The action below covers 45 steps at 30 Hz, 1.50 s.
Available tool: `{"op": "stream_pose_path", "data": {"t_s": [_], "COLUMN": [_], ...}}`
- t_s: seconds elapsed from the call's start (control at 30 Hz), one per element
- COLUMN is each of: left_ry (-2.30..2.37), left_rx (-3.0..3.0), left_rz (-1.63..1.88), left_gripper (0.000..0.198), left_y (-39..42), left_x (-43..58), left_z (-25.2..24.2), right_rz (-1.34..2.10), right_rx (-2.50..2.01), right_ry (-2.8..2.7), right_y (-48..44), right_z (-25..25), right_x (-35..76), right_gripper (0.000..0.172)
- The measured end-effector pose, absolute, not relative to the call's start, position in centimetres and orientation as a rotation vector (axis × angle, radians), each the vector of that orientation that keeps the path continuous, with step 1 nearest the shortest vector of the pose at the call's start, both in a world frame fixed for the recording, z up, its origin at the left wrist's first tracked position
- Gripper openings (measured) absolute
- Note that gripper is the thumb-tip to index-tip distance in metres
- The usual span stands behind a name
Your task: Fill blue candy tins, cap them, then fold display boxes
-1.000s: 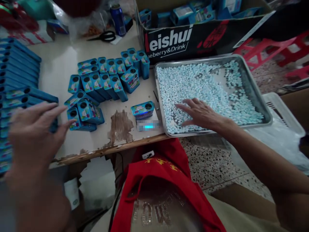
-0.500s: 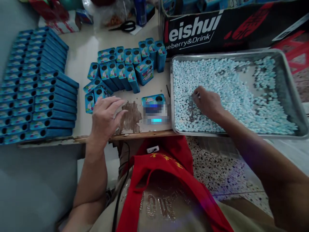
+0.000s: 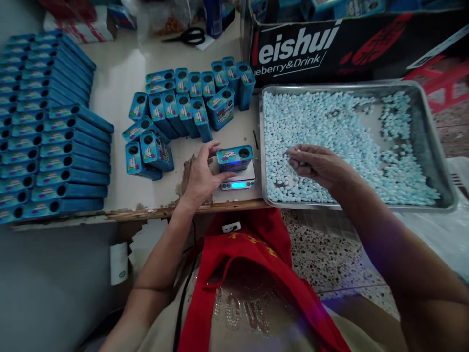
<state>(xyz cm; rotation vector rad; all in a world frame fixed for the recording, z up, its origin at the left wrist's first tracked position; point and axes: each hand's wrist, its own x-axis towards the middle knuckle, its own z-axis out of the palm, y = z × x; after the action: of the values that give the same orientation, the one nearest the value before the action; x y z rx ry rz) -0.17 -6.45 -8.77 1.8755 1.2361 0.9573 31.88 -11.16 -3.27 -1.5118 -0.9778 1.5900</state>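
A blue candy box (image 3: pixel 235 154) with a round dark hole in its top stands upright on a small white digital scale (image 3: pixel 250 174) with a lit display. My left hand (image 3: pixel 204 175) is around the box's left end, thumb along the front and a finger at the back corner. My right hand (image 3: pixel 315 164) is above the pale blue candies (image 3: pixel 322 122) in a metal tray (image 3: pixel 445 166). Its fingertips are pinched together; what lies between them is too small to make out.
Several upright blue boxes (image 3: pixel 170 107) stand behind the scale. Long stacked rows of them (image 3: pixel 73 149) fill the left. A black carton (image 3: pixel 293 49) of boxes stands behind the tray. Scissors (image 3: pixel 192 35) lie at the back. The table's wooden edge (image 3: pixel 146 213) is chipped.
My left hand has moved right, from a box in the standing group to the box on the scale. The right hand has lifted slightly from among the candies, its fingers pinched.
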Motion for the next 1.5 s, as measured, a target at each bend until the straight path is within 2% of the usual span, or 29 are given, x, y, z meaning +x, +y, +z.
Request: {"op": "stream_pose_path", "data": {"t_s": [0.17,0.3,0.47,0.73,0.93,1.03,1.23,1.37,1.5], "left_ry": [1.183,1.166,1.175,1.166,1.191,1.186,1.231,1.233,1.213], "left_rx": [1.837,1.793,1.755,1.673,1.647,1.627,1.576,1.602,1.643], "left_rz": [0.919,0.93,1.014,1.005,1.004,1.012,1.012,1.015,1.036], "left_gripper": [0.077,0.069,0.071,0.082,0.077,0.069,0.058,0.055,0.054], "left_y": [-6.3,-6.7,-6.7,-6.2,-6.2,-6.5,-7.9,-8.6,-9.0], "left_x": [-0.1,-0.5,-1.9,-4.7,-5.4,-5.7,-6.7,-6.3,-5.1], "left_z": [-7.7,-7.3,-7.6,-7.9,-8.2,-8.1,-7.7,-7.4,-6.7], "right_rz": [1.538,1.291,0.923,0.727,0.648,0.713,1.172,1.405,1.325], "right_rx": [-1.424,-1.469,-1.502,-1.557,-1.591,-1.587,-1.725,-1.774,-1.694], "right_ry": [-1.174,-1.61,-2.164,-2.565,-2.469,-2.235,-1.675,-1.717,-1.802], "right_y": [-9.9,-8.2,-6.3,-5.3,-5.3,-5.1,-5.9,-7.1,-7.1], "right_z": [-0.8,2.2,5.1,6.0,6.2,5.8,3.5,2.5,2.5], "right_x": [29.0,26.5,24.0,22.3,21.3,21.8,27.9,30.0,29.4], "right_gripper": [0.038,0.024,0.003,0.024,0.016,0.016,0.015,0.019,0.021]}}
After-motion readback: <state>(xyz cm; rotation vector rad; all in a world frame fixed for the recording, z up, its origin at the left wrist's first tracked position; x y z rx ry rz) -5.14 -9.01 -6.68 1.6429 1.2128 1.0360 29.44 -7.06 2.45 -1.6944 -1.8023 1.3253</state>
